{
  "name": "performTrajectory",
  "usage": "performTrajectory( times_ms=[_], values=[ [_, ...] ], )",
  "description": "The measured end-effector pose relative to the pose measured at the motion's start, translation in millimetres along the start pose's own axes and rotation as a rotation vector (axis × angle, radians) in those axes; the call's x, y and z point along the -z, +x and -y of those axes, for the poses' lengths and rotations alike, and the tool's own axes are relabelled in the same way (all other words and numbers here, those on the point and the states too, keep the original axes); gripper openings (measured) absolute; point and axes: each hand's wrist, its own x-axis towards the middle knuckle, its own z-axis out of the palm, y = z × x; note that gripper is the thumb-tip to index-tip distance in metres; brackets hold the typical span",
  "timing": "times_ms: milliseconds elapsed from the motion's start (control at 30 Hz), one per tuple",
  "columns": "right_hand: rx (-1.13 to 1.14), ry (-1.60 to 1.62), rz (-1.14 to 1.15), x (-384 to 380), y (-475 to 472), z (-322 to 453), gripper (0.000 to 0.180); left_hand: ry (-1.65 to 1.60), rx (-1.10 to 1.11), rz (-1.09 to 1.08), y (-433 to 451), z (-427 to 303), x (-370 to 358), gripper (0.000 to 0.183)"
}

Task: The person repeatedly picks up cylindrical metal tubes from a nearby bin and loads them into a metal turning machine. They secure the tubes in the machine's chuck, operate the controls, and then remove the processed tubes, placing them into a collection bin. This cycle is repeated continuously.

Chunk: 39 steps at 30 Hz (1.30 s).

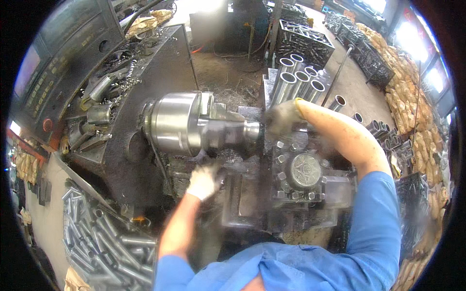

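Note:
My left hand (202, 183), in a pale work glove, is low in front of a lathe chuck (174, 123). Its fingers are blurred against the dark machine, so any grip is hidden. A short shiny metal end (252, 130) sticks out to the right of the chuck jaws (222, 132). My right hand (284, 116), gloved and smeared by motion, reaches over behind the square tool post (305, 170). Upright metal tubes (287, 85) stand just beyond that hand. Whether it touches or holds anything cannot be made out.
Bolts ring the tool post, and a long rod (336, 76) leans behind it. Loose tubes (109, 243) are heaped at lower left. Metal shavings lie on the machine ledge (131, 69). Crates of parts (304, 43) and wrapped bundles (407, 98) line the right side.

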Motion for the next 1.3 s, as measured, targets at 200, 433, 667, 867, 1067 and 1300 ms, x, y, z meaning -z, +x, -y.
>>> performTrajectory(
  times_ms=[200,433,667,867,1067,1300],
  values=[
    [0.414,-0.263,-0.238,-12.5,70.4,12.9,0.029,-0.385,-0.402,-0.662,-66.3,-24.2,35.4,0.062],
    [0.349,-0.114,-0.195,-6.1,59.8,-11.8,0.037,0.134,-0.163,-0.738,3.5,33.1,99.1,0.114],
    [-0.100,-0.509,-0.439,-13.6,-36.2,-6.9,0.066,0.150,-0.269,-0.981,26.6,46.9,87.3,0.100],
    [-0.405,0.008,-0.758,-103.4,-150.8,90.7,0.066,-0.312,-0.366,-0.714,-28.7,16.7,99.8,0.085],
    [0.129,1.220,-0.397,-283.2,-95.5,182.9,0.072,-1.819,-0.103,0.069,-130.4,-51.1,-23.5,0.068],
    [0.133,1.604,-0.351,-380.5,-54.7,167.1,0.064,-1.830,0.351,0.261,-136.5,-58.1,-63.2,0.062]
  ],
)
